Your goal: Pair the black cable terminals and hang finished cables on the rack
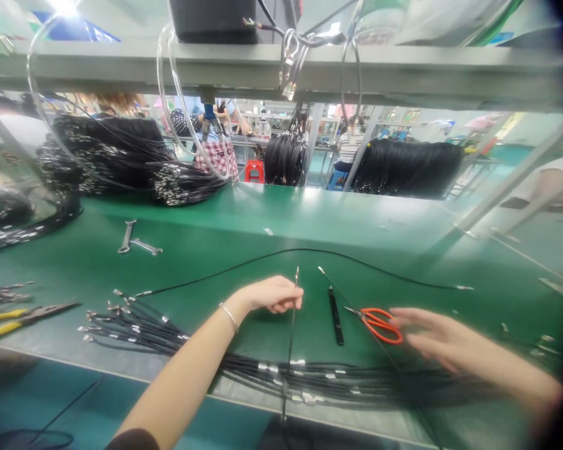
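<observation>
My left hand, with a bracelet on its wrist, pinches a thin black cable a little below its metal end; the cable hangs down over the table's front edge. My right hand is slightly blurred, its fingers stretched out and apart beside the handles of the orange-handled scissors. Whether a fingertip touches them I cannot tell. Between the hands lies a black tweezers-like tool. Another cable with a metal tip runs under the scissors. A bundle of black cables with white tags lies along the front edge.
On the green table lie two wrenches, yellow-handled pliers and a single long cable. Coiled cable bundles stand at the back left. A shelf beam crosses above, with clear tubes hanging. People sit beyond.
</observation>
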`<state>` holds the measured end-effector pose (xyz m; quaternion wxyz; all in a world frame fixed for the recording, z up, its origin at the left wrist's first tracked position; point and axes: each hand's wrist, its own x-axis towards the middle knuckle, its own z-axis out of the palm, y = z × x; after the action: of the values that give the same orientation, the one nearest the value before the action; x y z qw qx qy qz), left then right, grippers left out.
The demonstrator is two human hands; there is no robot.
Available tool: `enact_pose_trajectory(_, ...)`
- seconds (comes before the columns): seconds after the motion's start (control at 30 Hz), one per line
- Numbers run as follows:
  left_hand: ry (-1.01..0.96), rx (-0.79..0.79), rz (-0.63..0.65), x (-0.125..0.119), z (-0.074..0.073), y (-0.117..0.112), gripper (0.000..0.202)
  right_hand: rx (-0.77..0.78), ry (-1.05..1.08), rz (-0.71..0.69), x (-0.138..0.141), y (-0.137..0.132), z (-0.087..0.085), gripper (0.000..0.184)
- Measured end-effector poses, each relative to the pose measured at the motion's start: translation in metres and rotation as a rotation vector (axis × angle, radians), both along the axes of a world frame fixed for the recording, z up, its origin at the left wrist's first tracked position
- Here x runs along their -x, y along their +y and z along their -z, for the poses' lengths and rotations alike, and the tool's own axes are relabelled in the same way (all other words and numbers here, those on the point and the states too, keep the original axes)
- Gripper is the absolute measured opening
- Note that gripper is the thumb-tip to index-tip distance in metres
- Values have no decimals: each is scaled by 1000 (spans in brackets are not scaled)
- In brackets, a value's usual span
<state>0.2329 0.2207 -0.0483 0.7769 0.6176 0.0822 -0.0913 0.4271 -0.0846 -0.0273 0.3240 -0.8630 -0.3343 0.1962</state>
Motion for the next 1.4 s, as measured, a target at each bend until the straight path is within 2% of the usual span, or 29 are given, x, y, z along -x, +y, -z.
enact_pose_trajectory(0.07, -17, -45, 22, 0, 2, -2, 35, 31, 120, -26, -8, 18, 8, 73)
enact_pose_trajectory(0.17, -84, -77, -47, -3, 6, -3, 37, 11, 227, -135, -9, 62, 11, 64)
enact_pose_trajectory(0.27, -150, -60, -176, -7, 12, -4, 46, 39, 241, -265, 2, 101, 8, 55)
enact_pose_trajectory(0.37, -144, -32, -283, -9, 15, -5, 46, 109, 170, -310, 10, 118, 10, 47)
enact_pose_trajectory(0.47, -116, -35, -330, -11, 17, -5, 42, 105, -54, -187, 4, 117, 23, 40)
enact_pose_trajectory(0.53, -99, -60, -340, -11, 18, -4, 38, 121, -115, -120, -6, 111, 35, 39)
enact_pose_trajectory(0.67, -79, -151, -369, -10, 15, -4, 32, 135, 76, -167, -23, 100, 48, 41)
enact_pose_trajectory(0.73, -74, -139, -375, -9, 11, -5, 31, 84, 174, -193, -23, 98, 44, 46)
enact_pose_trajectory(0.83, -83, -66, -344, -6, 4, -9, 32, -33, 328, -229, -13, 97, 27, 51)
enact_pose_trajectory(1.0, -135, 38, -288, -3, 1, -12, 36, -148, 560, -324, 9, 96, 6, 48)
enact_pose_trajectory(1.13, -160, 69, -296, -3, 3, -10, 34, -167, 671, -387, 20, 100, 6, 41)
enact_pose_trajectory(1.4, -164, 53, -423, -4, 2, -27, 26, -192, 873, -357, 45, 109, 16, 40)
